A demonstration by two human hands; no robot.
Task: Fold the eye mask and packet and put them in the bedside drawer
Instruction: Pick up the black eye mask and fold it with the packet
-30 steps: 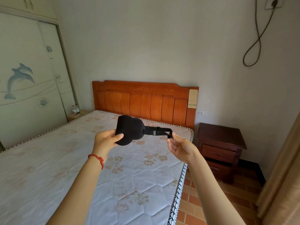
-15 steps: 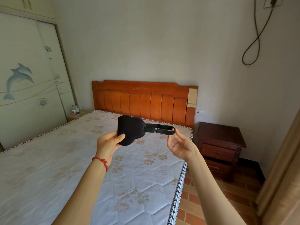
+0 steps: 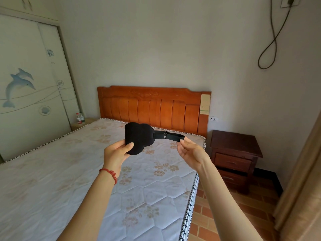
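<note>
**Black eye mask held up between two hands over the bed**

The left hand point(image 3: 116, 152) holds a black padded fabric eye mask point(image 3: 139, 139) by its lower left edge, thumb curled across the front face and fingers behind. The mask looks doubled over on itself, showing a lobed outline, and it is raised in the air above the mattress, touching nothing but the hands. From its right side a black elastic strap point(image 3: 169, 136) with a small slider buckle runs out almost level to the right hand point(image 3: 190, 151), which pinches the far end of the strap between thumb and fingertips, the other fingers loosely bent. A red braided cord bracelet point(image 3: 109, 173) circles the left wrist.

Below the hands lies a bare white quilted mattress point(image 3: 69, 180) printed with pale brown flowers and edged in black-and-white trim. At its head stands an orange-brown wooden headboard point(image 3: 152, 108) with padded-looking vertical panels. To the right of the bed, on a red tile floor point(image 3: 234, 211), sits a dark red-brown wooden bedside cabinet point(image 3: 234, 145); its upper drawer point(image 3: 232, 160) is closed, and the lower one appears to stand slightly out. No packet can be made out. On the left is a pale wardrobe point(image 3: 26, 84) with dolphin pictures, and beyond the bed a small table carries plastic bottles point(image 3: 79, 117).
</note>
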